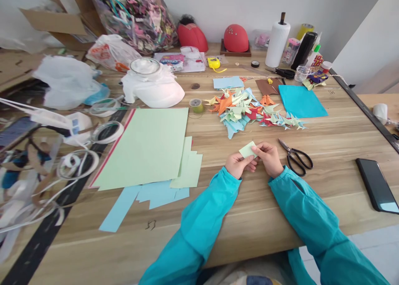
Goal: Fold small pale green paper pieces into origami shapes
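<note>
A small pale green piece of paper is pinched between my two hands above the wooden table. My left hand grips its lower left side, and my right hand grips its right corner with thumb and fingers. Whether the paper is folded I cannot tell for sure. Black-handled scissors lie just right of my right hand, blades pointing away from me. Beyond my hands sits a pile of folded paper shapes in orange, green, blue and red.
Green paper sheets and blue paper strips lie to the left. Tape rolls and cords clutter the far left. A turquoise square sheet is at the back right, a phone at the right edge. A paper towel roll stands behind.
</note>
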Tool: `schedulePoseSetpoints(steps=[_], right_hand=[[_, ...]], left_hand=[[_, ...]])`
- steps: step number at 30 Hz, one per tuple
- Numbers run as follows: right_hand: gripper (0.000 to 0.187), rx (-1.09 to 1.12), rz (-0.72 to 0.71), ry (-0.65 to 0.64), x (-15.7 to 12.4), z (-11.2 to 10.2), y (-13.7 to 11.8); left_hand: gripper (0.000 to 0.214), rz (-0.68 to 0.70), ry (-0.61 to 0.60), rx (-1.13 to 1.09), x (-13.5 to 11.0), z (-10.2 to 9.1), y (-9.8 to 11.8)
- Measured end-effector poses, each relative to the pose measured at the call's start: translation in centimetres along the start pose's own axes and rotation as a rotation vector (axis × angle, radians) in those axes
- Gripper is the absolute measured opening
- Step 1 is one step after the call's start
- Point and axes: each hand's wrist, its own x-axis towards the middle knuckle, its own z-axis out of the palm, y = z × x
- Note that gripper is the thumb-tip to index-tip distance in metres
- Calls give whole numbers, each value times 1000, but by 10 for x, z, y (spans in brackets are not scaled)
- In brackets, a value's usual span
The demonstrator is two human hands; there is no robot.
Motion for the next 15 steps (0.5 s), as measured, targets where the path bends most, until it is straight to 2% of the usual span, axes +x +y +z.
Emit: schedulePoseSetpoints(steps=[7,15], right_hand=[[32,-63,-27,-151,-1,-1,1],[44,-61,17,-136,-2,-2,0]], left_hand=[[33,-35,-9,-26,-2,-2,5],[33,-44,-41,29,-2,-3,5]])
